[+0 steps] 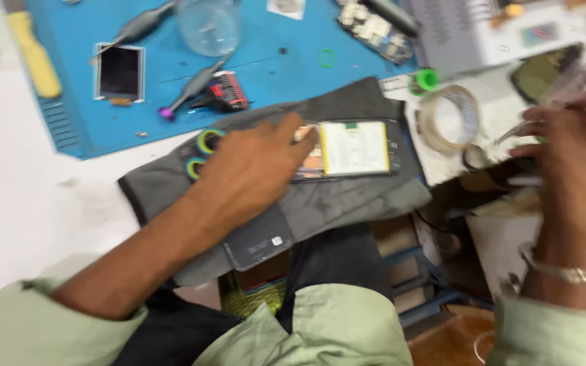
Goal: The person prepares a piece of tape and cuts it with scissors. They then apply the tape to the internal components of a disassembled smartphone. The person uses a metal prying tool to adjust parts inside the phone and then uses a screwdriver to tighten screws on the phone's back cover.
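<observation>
1. Far left: yellow-handled tool [34, 54] on white worktop [22, 196], beside the blue mat [171, 41].
2. On the mat: small screen panel [120, 72], two grey drivers [194, 87], clear round container [209, 26].
3. Centre: grey pad [334, 203] overhanging the worktop edge; two coloured rings [205, 152] at its left end.
4. Left hand [249, 173] lies flat on the pad, fingers loosely spread, fingertips touching the left end of the opened phone [354, 149], pale battery face up. Not clamped.
5. Tape roll [449, 118] just right of the phone.
6. Right hand [568, 135], well apart from the left, fingers curled around thin metal tweezers [520, 130]; blurred.
</observation>
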